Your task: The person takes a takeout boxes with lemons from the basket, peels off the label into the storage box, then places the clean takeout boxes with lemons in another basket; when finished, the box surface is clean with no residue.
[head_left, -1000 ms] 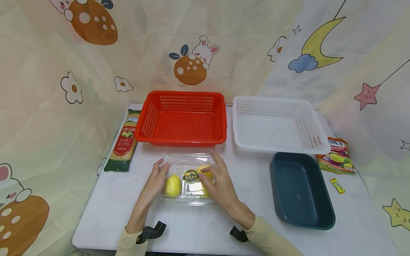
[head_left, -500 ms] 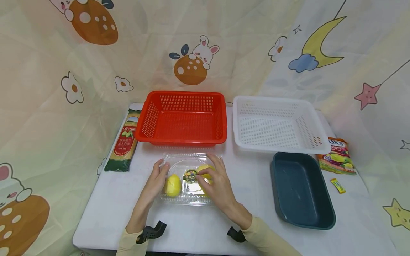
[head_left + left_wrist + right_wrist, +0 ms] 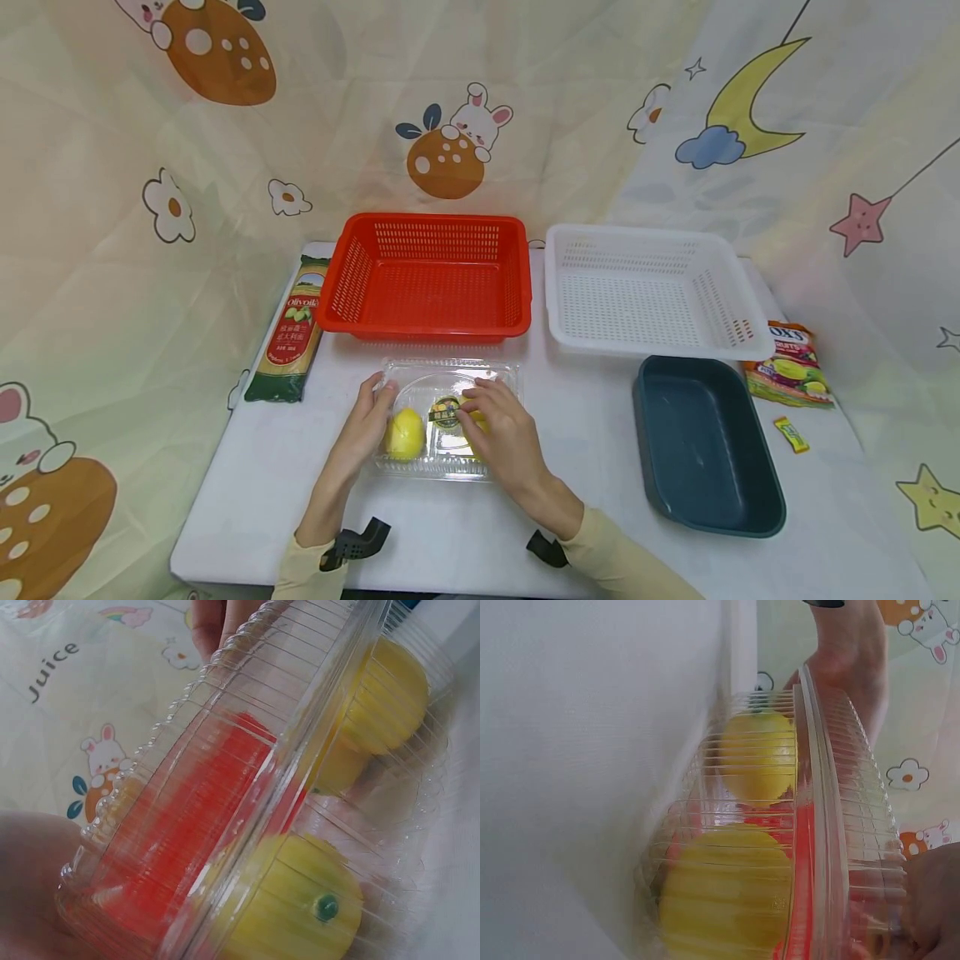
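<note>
A clear plastic fruit box (image 3: 420, 385) with a closed lid lies in front of the red basket. Yellow lemons (image 3: 405, 433) show through its walls, one bearing a green stem tip (image 3: 326, 907) in the left wrist view. On the lid sits a green and gold label (image 3: 445, 412). My left hand (image 3: 365, 425) grips the box's left side, thumb toward the lid. My right hand (image 3: 506, 429) rests over the right half of the lid, its bent fingers touching near the label's right end. It partly hides the right-hand lemons.
Behind stand a red basket (image 3: 435, 325) and a white basket (image 3: 637, 337). A dark teal tub (image 3: 708, 450) sits to the right, near a candy bag (image 3: 791, 367) and a small yellow wrapped candy (image 3: 791, 435). A pasta pack (image 3: 288, 333) lies at left.
The right hand has slid a little left over the lid, and its raised fingers have drawn in lower beside the label. The left hand and the box stay put.
</note>
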Available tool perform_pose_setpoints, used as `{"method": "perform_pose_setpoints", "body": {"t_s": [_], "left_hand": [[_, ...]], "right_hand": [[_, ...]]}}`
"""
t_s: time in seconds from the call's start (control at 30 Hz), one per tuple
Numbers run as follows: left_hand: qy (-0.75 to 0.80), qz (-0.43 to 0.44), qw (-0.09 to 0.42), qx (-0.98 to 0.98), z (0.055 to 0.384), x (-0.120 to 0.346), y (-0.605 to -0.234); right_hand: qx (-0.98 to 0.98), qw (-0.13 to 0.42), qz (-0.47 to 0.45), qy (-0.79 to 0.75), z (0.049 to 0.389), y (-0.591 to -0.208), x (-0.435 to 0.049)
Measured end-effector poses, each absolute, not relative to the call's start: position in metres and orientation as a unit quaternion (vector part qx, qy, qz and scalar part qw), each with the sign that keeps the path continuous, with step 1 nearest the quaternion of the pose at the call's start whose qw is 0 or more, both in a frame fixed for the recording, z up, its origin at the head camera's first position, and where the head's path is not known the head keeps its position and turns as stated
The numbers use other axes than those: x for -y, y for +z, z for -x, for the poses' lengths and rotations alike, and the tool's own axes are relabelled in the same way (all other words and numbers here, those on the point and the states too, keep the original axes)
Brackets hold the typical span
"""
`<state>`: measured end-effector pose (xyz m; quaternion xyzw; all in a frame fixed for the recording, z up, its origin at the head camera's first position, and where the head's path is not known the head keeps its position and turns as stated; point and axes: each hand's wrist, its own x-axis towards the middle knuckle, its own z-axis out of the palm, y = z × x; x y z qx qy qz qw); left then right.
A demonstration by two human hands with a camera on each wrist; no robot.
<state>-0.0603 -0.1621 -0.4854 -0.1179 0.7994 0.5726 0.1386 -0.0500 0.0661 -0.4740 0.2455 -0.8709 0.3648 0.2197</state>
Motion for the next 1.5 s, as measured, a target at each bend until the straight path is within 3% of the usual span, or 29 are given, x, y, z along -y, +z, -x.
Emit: {"method": "perform_pose_setpoints", "body": {"t_s": [0.27,0.77,0.9,1.23,1.5], "left_hand": [[0.567,0.120,0.139,-0.803,0.060,0.162,-0.483],[0.570,0.116,0.136,-0.802,0.059,0.163,-0.483],[0.570,0.116,0.137,-0.802,0.059,0.163,-0.484],[0.571,0.113,0.133,-0.802,0.059,0.162,-0.484],[0.568,0.111,0.136,-0.804,0.059,0.163,-0.483]], "right_hand": [[0.867,0.266,-0.269,0.324,0.049,-0.473,-0.064],[0.861,0.252,-0.277,0.344,0.049,-0.470,-0.061],[0.863,0.229,-0.269,0.360,0.048,-0.468,-0.060],[0.836,0.109,-0.213,0.493,0.050,-0.464,-0.061],[0.824,0.070,-0.166,0.537,0.054,-0.461,-0.063]]}}
